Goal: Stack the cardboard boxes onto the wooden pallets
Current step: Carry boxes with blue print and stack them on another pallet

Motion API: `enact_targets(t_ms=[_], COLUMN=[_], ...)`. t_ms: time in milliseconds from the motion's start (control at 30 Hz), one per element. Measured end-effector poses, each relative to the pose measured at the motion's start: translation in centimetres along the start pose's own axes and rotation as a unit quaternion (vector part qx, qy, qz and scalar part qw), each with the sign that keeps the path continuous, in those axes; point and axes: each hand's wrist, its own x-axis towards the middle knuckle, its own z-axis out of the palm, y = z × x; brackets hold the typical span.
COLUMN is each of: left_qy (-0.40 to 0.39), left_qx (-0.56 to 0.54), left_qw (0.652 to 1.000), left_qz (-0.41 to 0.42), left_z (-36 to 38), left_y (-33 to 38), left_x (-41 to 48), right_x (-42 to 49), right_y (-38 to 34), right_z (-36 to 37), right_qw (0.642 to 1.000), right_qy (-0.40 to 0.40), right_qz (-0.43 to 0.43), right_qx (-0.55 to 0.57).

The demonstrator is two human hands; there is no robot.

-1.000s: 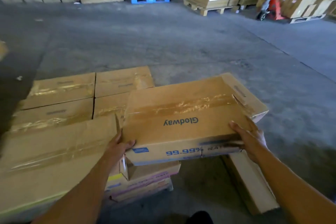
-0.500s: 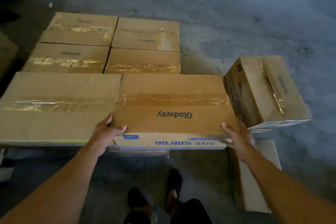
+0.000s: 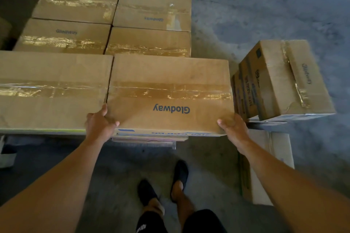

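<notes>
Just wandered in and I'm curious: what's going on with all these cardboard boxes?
A person is building a stack of cartons. Their left hand and right hand grip the near corners of a Glodway box, which is level with and right against a neighbouring box in the front row. Behind it lie four more boxes. A separate box stands off to the right, apart from the stack.

Seven taped boxes [image 3: 170,89] — two hands [image 3: 100,125], two shoes [image 3: 180,172]
</notes>
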Motion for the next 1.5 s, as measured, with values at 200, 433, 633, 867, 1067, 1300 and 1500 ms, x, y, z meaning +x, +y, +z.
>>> enact_targets(t_ms=[200,433,633,867,1067,1300,1500], left_qy=[0.019,0.034,0.042,-0.004,-0.091,-0.206,-0.267], left_qx=[0.076,0.155,0.153,0.091,0.115,0.184,0.247], left_qw=[0.996,0.986,0.978,0.949,0.869,0.762,0.715], left_qz=[0.032,0.056,0.133,0.303,0.472,0.585,0.597], left_z=[0.2,-0.7,-3.2,-2.2,5.1,19.9,36.3], left_y=[0.3,2.3,5.1,13.9,22.8,31.2,36.6], left_x=[-1.3,-2.7,-4.9,-10.4,-17.6,-26.8,-29.8], right_x=[-0.2,-2.8,-8.7,-16.6,-22.3,-21.6,-13.7], right_y=[-0.5,-1.9,-1.3,3.3,11.1,22.3,32.9], right_z=[-0.2,-0.2,-2.2,-9.2,-13.6,-16.8,-17.9], right_qw=[0.995,0.994,0.994,0.984,0.951,0.897,0.857], right_qy=[0.004,0.002,0.06,0.171,0.263,0.31,0.318], right_qz=[-0.011,0.007,0.006,0.048,0.13,0.24,0.298], right_qx=[-0.097,-0.109,-0.087,-0.002,0.094,0.205,0.274])
